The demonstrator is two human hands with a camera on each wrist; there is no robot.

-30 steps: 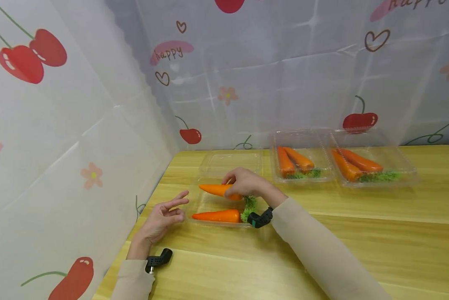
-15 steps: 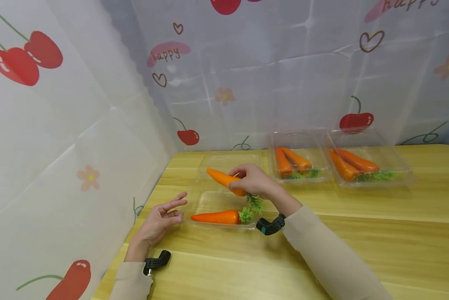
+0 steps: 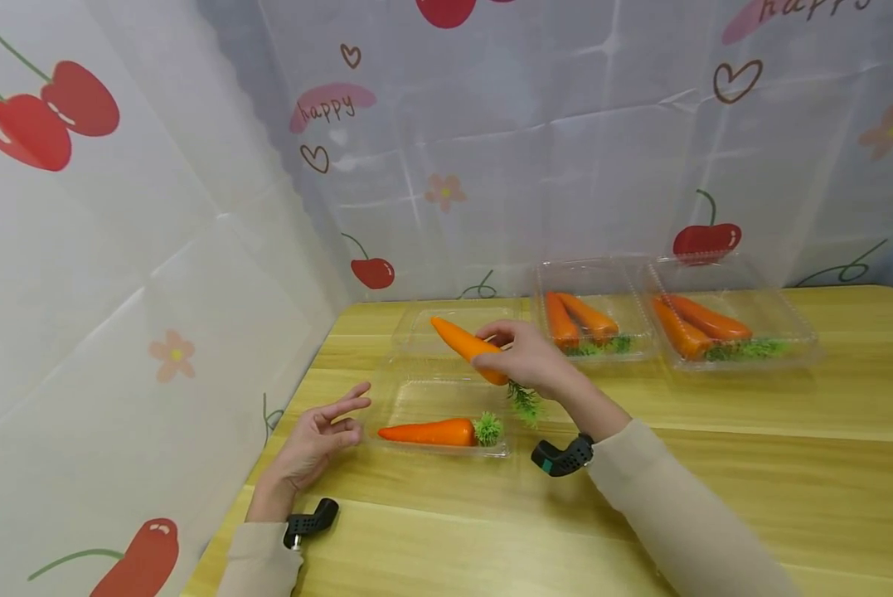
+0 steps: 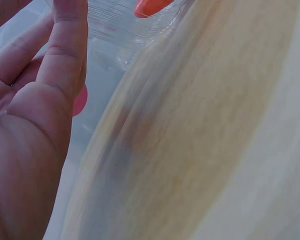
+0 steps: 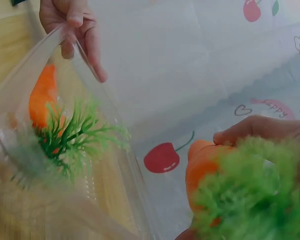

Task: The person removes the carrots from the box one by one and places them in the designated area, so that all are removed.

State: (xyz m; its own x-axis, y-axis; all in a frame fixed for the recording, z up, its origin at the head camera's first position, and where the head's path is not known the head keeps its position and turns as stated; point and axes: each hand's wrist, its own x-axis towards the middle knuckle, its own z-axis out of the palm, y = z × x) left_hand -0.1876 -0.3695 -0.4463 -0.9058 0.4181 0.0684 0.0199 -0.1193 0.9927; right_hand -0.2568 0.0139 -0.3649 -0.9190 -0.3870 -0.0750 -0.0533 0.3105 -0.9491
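My right hand point(image 3: 528, 356) grips an orange carrot point(image 3: 461, 340) near its thick end, raised above an open clear plastic box point(image 3: 409, 390). The carrot's tip points up and left, and its green leaves point(image 3: 524, 402) hang below the hand. A second carrot point(image 3: 431, 432) lies along the box's near side, tip to the left, with its leafy tuft point(image 5: 75, 132) also showing in the right wrist view. My left hand point(image 3: 319, 435) is at the box's left edge, its fingers loosely extended. In the left wrist view those fingers point(image 4: 62, 55) lie close against the clear plastic.
Two more clear boxes point(image 3: 550, 311) stand at the back right, each with two carrots point(image 3: 703, 319) inside. The open box's lid point(image 3: 453, 319) lies folded back toward the printed curtain point(image 3: 536, 166). A second curtain point(image 3: 192, 249) borders the wooden table point(image 3: 640, 464) on the left.
The right hand has lifted the carrot up out of the box and moved it to the right, its tip tilting upward. The left hand has stayed at the box's edge.
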